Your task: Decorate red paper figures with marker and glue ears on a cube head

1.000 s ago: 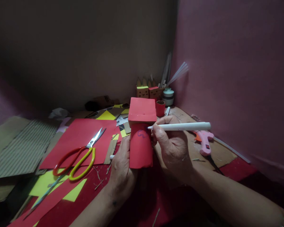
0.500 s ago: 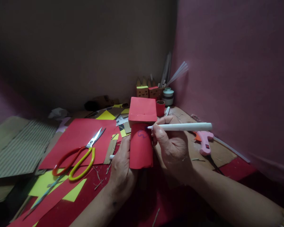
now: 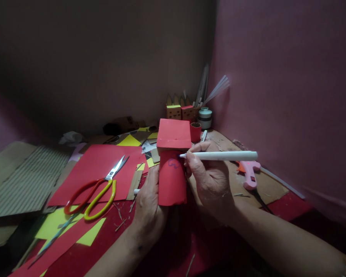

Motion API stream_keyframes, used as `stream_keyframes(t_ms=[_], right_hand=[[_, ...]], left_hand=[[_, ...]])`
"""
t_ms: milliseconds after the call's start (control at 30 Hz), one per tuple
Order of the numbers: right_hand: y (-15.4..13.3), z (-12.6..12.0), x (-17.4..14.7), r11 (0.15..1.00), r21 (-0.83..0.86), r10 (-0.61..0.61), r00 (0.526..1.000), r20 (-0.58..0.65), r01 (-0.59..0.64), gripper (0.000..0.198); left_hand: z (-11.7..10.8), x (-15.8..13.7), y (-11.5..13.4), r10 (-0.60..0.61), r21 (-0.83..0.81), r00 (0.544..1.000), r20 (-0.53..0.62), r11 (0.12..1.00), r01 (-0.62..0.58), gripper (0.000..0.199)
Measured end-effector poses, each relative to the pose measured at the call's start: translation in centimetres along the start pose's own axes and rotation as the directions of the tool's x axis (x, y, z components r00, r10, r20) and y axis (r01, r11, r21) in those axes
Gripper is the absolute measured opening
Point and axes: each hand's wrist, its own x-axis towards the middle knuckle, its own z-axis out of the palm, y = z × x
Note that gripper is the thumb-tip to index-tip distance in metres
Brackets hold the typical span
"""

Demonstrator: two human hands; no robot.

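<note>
A red paper tube (image 3: 172,184) with a boxy red top (image 3: 175,132) stands nearly upright before me. My left hand (image 3: 151,196) is closed around the tube's left side and back, its fingertips partly hidden. My right hand (image 3: 209,179) pinches a white marker (image 3: 226,156), held almost level. The marker's tip touches or nearly touches the tube just under the box, beside a dark wavy line (image 3: 173,163) drawn on the red paper.
On the left lie red-and-yellow scissors (image 3: 99,192), a red sheet (image 3: 95,165), yellow scraps (image 3: 90,232) and corrugated cardboard (image 3: 25,181). A pink glue gun (image 3: 250,175) rests at right. Behind stand small cardboard boxes (image 3: 173,112), a red cup (image 3: 195,132) and a lidded jar (image 3: 204,117).
Almost nothing differs. The white marker has tilted very slightly; both hands and the red tube hold nearly the same place.
</note>
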Motion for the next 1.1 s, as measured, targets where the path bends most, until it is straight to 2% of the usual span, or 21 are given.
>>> stream_keyframes(t_ms=[300,1100], right_hand=[[-0.14,-0.01,-0.2,1.0,-0.014,-0.005,1.0,0.004,0.006,0.009],[0.22,0.09,-0.41,1.0,-0.004,0.01,1.0,-0.002,-0.01,0.006]], left_hand=[[-0.04,-0.09,-0.14,0.039,0.012,0.999,-0.005,0.999,-0.039,0.035],[0.13,-0.09,-0.52,0.181,0.239,0.982,-0.053,0.957,-0.164,0.029]])
